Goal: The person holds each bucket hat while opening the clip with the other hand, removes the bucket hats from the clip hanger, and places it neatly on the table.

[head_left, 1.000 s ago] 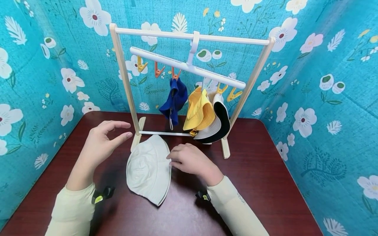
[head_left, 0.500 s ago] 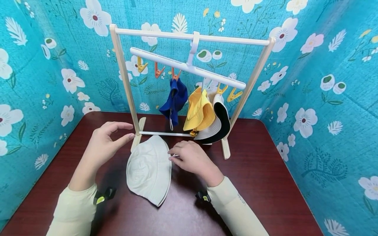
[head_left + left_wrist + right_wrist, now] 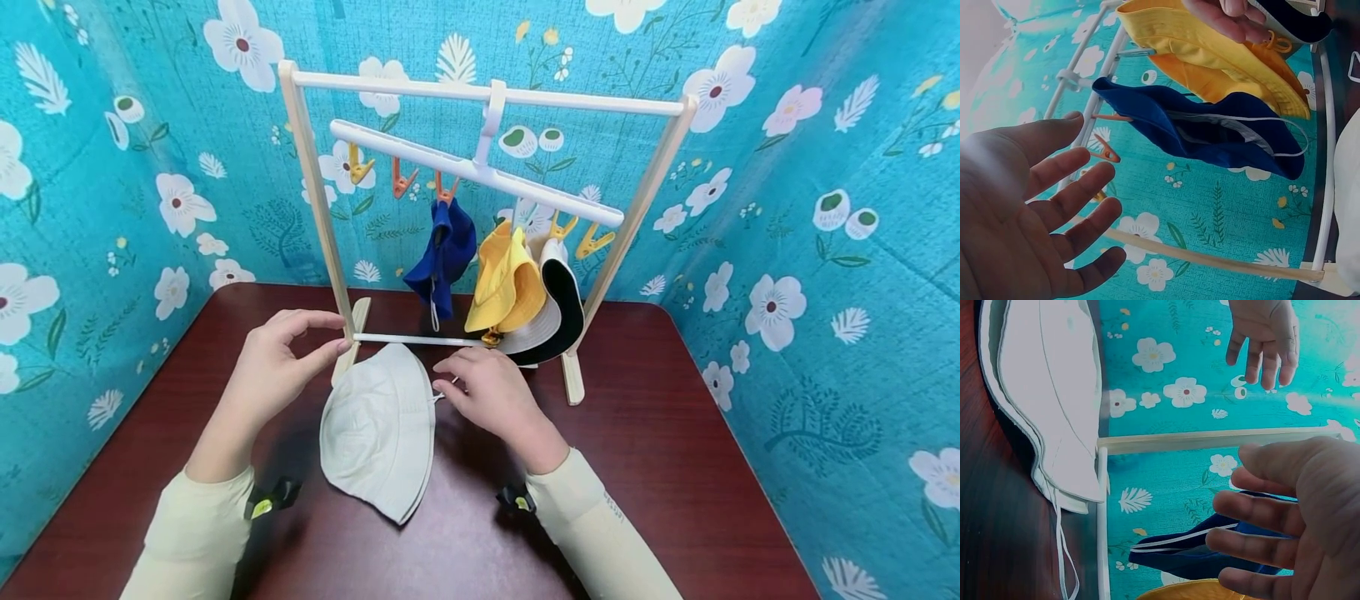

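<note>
A cream bucket hat (image 3: pixel 367 433) lies folded on the table, its brim toward the right. A thin white strap (image 3: pixel 1063 550) hangs from its brim in the right wrist view. My left hand (image 3: pixel 273 367) hovers left of the hat with thumb and fingers apart, holding nothing. Just right of the brim is my right hand (image 3: pixel 491 392), its fingers spread and nothing gripped in the right wrist view. A blue hat (image 3: pixel 444 258), a yellow hat (image 3: pixel 506 283) and a black-and-white hat (image 3: pixel 561 300) hang behind the hands.
The wooden rack (image 3: pixel 318 192) stands on the dark red table (image 3: pixel 660 467). A white hanger bar (image 3: pixel 420 154) hangs tilted from it, with a yellow clip (image 3: pixel 360 167), an orange clip (image 3: pixel 402 177) and another yellow clip (image 3: pixel 595 242) holding nothing. Floral cloth (image 3: pixel 825 292) surrounds the table.
My left hand has drifted right, toward the rack's left leg. The right hand has moved slightly up and away from the hat's brim, leaving its strap. The hat stays almost still.
</note>
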A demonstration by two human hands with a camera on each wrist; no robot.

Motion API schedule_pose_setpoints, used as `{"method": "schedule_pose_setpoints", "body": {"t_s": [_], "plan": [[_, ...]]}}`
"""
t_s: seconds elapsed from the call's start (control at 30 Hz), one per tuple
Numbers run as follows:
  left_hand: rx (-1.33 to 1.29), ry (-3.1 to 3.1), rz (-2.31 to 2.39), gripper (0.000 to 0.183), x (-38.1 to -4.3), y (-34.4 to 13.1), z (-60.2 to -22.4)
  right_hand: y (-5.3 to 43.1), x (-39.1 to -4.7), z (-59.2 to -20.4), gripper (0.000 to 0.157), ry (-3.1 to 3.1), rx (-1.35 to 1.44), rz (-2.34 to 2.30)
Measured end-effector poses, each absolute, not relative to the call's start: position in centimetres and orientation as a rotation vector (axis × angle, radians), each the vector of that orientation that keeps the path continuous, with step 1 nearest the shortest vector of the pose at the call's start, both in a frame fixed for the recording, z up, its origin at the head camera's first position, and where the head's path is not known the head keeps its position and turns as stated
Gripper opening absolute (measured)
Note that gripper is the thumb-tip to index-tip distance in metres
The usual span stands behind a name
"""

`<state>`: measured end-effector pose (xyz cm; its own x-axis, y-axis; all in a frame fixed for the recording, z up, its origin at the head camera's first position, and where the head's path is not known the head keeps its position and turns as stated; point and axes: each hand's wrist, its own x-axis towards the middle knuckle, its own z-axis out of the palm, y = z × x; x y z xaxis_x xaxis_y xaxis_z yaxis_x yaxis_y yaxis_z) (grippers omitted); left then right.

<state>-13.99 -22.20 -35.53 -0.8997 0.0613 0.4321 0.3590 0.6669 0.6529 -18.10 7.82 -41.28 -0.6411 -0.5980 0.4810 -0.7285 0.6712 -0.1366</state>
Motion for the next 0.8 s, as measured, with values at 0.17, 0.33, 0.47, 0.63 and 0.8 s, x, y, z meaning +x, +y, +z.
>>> {"method": "schedule_pose_setpoints", "body": {"t_s": [0.17, 0.33, 0.47, 0.63, 0.8], "plan": [[-0.333, -2.476, -1.093, 0.033, -14.1, -21.8, -35.6, 8.0, -18.2, -41.2, 0.019, -2.487, 1.002, 0.47], [-0.335, -2.456, -1.119, 0.032, -14.4, -21.2, -35.7, 8.1, -18.4, -40.9, 0.019, -2.475, 1.005, 0.489], [-0.332, -2.461, -1.152, 0.031, -14.6, -21.0, -36.1, 8.1, -18.4, -40.9, 0.019, -2.489, 1.004, 0.501], [-0.308, -2.45, -1.201, 0.033, -15.3, -20.6, -36.2, 8.1, -18.4, -40.9, 0.018, -2.494, 1.001, 0.522], [-0.285, -2.397, -1.277, 0.034, -16.2, -20.1, -35.4, 8.3, -18.3, -40.9, 0.018, -2.471, 1.017, 0.551]]}}
